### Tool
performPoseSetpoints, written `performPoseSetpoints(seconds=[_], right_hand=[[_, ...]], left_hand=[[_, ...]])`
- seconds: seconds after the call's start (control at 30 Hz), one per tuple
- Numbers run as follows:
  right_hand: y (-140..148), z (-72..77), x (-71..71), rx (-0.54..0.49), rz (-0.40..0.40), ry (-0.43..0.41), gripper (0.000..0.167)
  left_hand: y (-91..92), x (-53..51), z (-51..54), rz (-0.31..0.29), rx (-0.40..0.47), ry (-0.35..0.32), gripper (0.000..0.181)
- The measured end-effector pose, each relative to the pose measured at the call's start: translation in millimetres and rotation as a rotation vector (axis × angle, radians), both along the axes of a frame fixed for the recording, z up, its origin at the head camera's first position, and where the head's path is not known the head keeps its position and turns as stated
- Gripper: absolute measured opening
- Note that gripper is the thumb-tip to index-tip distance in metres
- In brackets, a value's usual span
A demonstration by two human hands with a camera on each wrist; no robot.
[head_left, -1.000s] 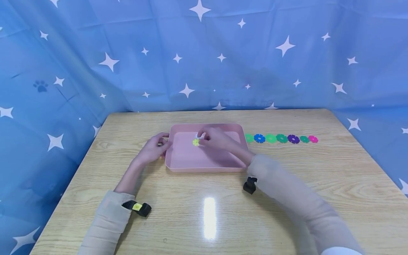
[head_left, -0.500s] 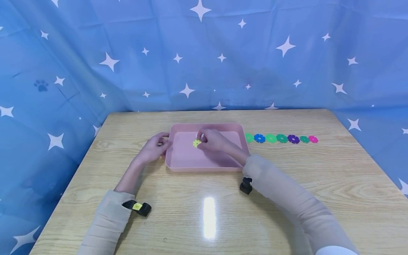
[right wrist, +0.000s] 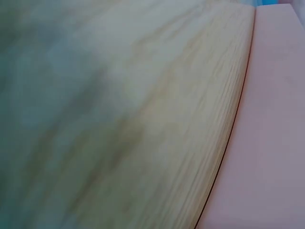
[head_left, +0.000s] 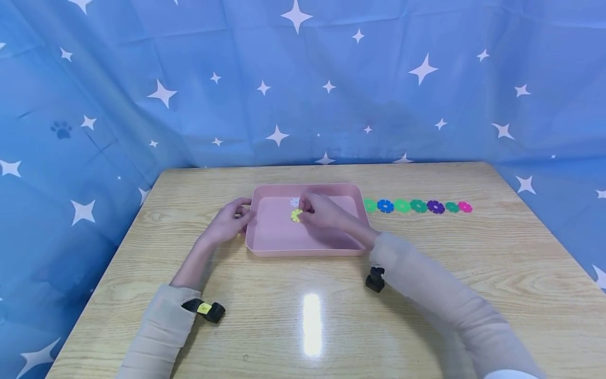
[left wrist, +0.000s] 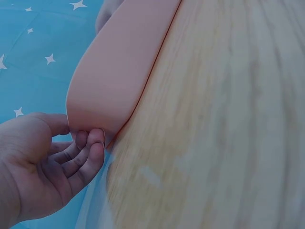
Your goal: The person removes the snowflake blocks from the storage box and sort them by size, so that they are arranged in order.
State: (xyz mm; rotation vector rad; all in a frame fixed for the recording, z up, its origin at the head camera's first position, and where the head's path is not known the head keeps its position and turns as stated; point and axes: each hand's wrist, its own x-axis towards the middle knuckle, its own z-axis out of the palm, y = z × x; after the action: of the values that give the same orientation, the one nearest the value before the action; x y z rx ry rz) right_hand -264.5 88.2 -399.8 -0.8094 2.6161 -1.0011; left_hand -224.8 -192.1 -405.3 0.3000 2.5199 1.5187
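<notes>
In the head view, my right hand [head_left: 325,211] is over the pink tray [head_left: 279,243]. Its thumb and fingertips pinch the edge of a yellow flower-shaped plastic disc [head_left: 295,215]. Just behind that disc, a whitish flower-shaped disc [head_left: 294,202] lies in the tray, partly beside my fingertips. My left hand [head_left: 227,219] grips the tray's left end. The left wrist view shows the left hand [left wrist: 57,164] with thumb side at the rim and curled fingers against the outer wall [left wrist: 109,71]. The right wrist view has only the tray's side [right wrist: 267,133] and tabletop; the right hand is outside it.
A row of several flower-shaped discs runs right from the tray, including a blue disc [head_left: 385,206], a purple disc [head_left: 436,207] and a pink disc [head_left: 465,207]. Everything stands on a wooden table [head_left: 265,310]. Behind it hangs a blue star-patterned cloth [head_left: 227,105].
My right hand has shifted slightly to the right, and the yellow disc has moved with it. More of the whitish disc shows now. My left hand has stayed on the tray.
</notes>
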Motion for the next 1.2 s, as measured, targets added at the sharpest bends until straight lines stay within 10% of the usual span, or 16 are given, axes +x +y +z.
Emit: performPoseSetpoints(seconds=[0.5, 0.83, 1.2], right_hand=[[56.2, 4.6, -10.0, -0.041, 0.006, 0.116, 0.011], [98.7, 27.9, -8.4, -0.112, -0.155, -0.01, 0.015], [158.2, 27.8, -6.3, -0.112, -0.223, 0.045, 0.02]], left_hand=[[2.0, 1.5, 2.0, -0.001, -0.019, 0.006, 0.045], [1.1, 1.2, 1.4, 0.001, -0.016, 0.007, 0.045], [0.6, 0.9, 0.6, 0.004, -0.012, 0.008, 0.045]])
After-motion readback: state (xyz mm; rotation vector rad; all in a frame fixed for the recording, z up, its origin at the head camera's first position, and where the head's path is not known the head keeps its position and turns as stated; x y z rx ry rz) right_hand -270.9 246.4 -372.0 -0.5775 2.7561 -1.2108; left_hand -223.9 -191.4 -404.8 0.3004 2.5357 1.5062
